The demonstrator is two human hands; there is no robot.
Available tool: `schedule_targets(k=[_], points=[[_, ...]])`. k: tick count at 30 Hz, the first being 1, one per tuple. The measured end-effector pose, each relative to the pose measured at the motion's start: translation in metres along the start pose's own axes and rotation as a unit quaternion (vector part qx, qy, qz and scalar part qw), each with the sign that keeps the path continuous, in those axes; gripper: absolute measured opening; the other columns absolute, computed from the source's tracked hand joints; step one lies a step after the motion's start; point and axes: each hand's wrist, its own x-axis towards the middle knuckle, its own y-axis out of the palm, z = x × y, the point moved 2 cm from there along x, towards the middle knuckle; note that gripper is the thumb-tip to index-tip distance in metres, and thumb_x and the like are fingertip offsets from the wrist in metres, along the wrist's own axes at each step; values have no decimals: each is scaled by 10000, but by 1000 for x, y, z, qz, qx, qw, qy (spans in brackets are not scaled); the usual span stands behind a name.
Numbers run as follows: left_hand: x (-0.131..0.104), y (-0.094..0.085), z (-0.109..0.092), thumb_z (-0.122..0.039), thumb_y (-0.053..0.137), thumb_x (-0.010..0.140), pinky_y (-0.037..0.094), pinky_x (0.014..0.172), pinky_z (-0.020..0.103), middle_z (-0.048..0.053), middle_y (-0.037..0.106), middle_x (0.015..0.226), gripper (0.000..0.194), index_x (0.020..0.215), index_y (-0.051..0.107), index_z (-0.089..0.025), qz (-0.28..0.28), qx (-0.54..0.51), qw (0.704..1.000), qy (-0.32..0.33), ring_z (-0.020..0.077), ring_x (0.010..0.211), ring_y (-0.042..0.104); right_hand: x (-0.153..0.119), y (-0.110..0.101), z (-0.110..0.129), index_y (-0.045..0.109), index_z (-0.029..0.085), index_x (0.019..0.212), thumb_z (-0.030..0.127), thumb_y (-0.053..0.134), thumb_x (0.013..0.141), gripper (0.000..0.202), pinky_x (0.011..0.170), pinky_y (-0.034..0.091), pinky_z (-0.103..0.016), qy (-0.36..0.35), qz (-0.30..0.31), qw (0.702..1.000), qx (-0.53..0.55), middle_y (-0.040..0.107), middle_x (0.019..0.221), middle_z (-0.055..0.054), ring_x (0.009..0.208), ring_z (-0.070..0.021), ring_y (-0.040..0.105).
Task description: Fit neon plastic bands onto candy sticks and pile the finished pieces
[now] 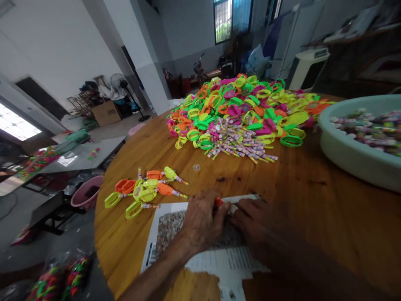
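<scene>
My left hand (203,217) is closed round an orange plastic toy watch (218,203), mostly hidden by the fingers. My right hand (255,219) meets it, its fingers bent and pinched at a small whitish piece (233,209) that is too covered to name. Both hands rest over a speckled stone slab (171,228) lying on printed paper (150,246). Left of them, several yellow and orange toy watches (147,190) lie on the wooden table, with thin patterned candy tubes (180,195) attached to them.
A big heap of neon toy watches (232,104) covers the table's far side, with loose candy tubes (238,142) before it. At right stands a pale green basin (351,161) full of wrapped pieces. A small clear disc (196,167) lies mid-table. A pink basin (86,192) sits beyond the left edge.
</scene>
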Motion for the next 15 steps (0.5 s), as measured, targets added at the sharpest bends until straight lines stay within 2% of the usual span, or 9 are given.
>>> schedule_targets(k=[3, 6, 8, 10, 12, 14, 15], points=[[0, -2, 0, -340, 500, 940, 386, 760, 339, 48, 611, 860, 193, 849, 561, -182, 13, -7, 1000, -4, 206, 835, 546, 4, 2, 3, 643, 170, 779, 102, 552, 771, 115, 667, 279, -386, -41, -34, 997, -62, 570, 768, -79, 695, -222, 446], [1, 0, -2, -327, 508, 933, 398, 794, 353, 53, 634, 908, 167, 886, 588, -187, 20, -21, 1000, 4, 219, 880, 560, 6, 5, 6, 650, 164, 784, 80, 578, 720, 128, 674, 284, -387, -65, -23, 994, -86, 588, 773, -83, 703, -221, 464], [3, 2, -1, -337, 523, 925, 408, 801, 357, 56, 646, 919, 172, 892, 603, -189, 16, -28, 999, 3, 224, 890, 570, 5, 6, 5, 653, 167, 798, 87, 579, 751, 118, 677, 290, -378, -56, -8, 995, -76, 607, 796, -84, 714, -217, 485], [5, 1, 4, -353, 530, 922, 428, 787, 349, 60, 654, 905, 191, 891, 617, -186, 21, -37, 999, -8, 220, 868, 585, 6, 2, 1, 652, 181, 821, 132, 556, 839, 109, 667, 293, -360, -35, 26, 999, -30, 628, 828, -76, 719, -205, 510], [5, -10, 19, -373, 512, 934, 456, 787, 338, 66, 668, 914, 225, 923, 634, -184, 19, -39, 999, -20, 211, 857, 607, 12, -5, -7, 641, 194, 836, 224, 507, 935, 169, 643, 295, -333, 1, 74, 996, 46, 637, 825, -57, 709, -185, 532], [3, -34, 43, -386, 481, 950, 478, 847, 347, 82, 685, 982, 265, 983, 649, -184, -7, -3, 1000, -24, 216, 910, 629, 26, -15, -19, 620, 193, 839, 304, 451, 992, 253, 633, 308, -309, 48, 102, 989, 101, 637, 823, -46, 713, -167, 548], [2, -49, 57, -393, 477, 949, 473, 905, 378, 100, 687, 1029, 284, 1000, 659, -180, -33, 48, 998, -25, 238, 968, 628, 35, -18, -27, 610, 189, 839, 316, 431, 1004, 275, 640, 320, -301, 68, 102, 987, 106, 637, 827, -47, 725, -163, 556]])
